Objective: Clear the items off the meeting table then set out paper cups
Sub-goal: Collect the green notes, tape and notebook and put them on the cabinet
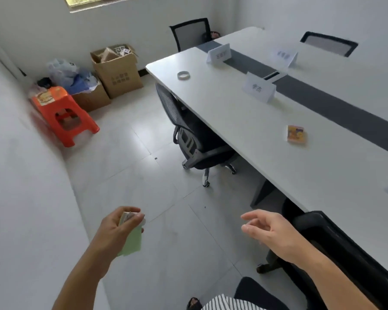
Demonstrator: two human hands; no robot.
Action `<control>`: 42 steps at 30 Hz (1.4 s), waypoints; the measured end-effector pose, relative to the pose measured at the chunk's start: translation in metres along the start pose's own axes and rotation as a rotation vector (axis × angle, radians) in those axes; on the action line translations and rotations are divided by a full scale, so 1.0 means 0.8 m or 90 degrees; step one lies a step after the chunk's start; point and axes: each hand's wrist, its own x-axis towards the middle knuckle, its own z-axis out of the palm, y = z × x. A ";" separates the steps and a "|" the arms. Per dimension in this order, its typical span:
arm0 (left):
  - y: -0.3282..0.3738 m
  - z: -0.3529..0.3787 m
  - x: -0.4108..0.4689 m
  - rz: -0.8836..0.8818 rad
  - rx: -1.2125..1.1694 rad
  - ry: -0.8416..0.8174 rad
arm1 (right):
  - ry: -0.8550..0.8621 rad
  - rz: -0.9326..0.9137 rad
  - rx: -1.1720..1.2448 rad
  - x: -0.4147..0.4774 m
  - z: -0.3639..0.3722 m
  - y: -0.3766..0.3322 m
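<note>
My left hand (pixel 119 227) is over the floor at lower left, shut on a green pad of paper (pixel 131 243) and a small stack of cards. My right hand (pixel 271 233) hovers open beside the table's near edge, holding nothing. On the white meeting table (pixel 267 148) lie a small orange-and-yellow box (pixel 296 134), a roll of tape (pixel 183 75) near the far left corner, and three white name cards: one (pixel 259 89), a second (pixel 218 53) and a third (pixel 286 57). No paper cups are in view.
A black mesh chair (pixel 188 128) is tucked under the table's left side, and another chair back (pixel 345 249) stands just right of my right hand. An orange plastic stool (pixel 64 113), cardboard boxes (pixel 118 70) and bags fill the far left corner. Two chairs stand at the far side.
</note>
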 end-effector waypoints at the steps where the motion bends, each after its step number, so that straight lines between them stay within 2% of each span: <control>1: 0.015 0.005 0.024 0.010 0.007 -0.023 | 0.019 0.015 0.015 0.008 -0.008 0.000; 10: 0.114 0.089 0.199 0.001 0.092 -0.196 | 0.203 0.127 0.133 0.138 -0.114 0.022; 14: 0.182 0.102 0.266 0.015 0.125 -0.235 | 0.221 0.124 0.143 0.228 -0.151 -0.003; 19: 0.219 0.116 0.347 0.028 0.121 -0.201 | 0.192 0.097 0.131 0.311 -0.183 -0.042; 22: 0.247 0.140 0.398 0.017 0.135 -0.268 | 0.227 0.118 0.160 0.348 -0.205 -0.049; 28: 0.319 0.183 0.520 0.080 0.205 -0.388 | 0.324 0.252 0.190 0.391 -0.233 -0.031; 33: 0.367 0.226 0.593 0.106 0.244 -0.437 | 0.392 0.352 0.192 0.418 -0.258 -0.006; 42: 0.397 0.314 0.613 0.080 0.296 -0.527 | 0.577 0.520 0.074 0.473 -0.318 0.101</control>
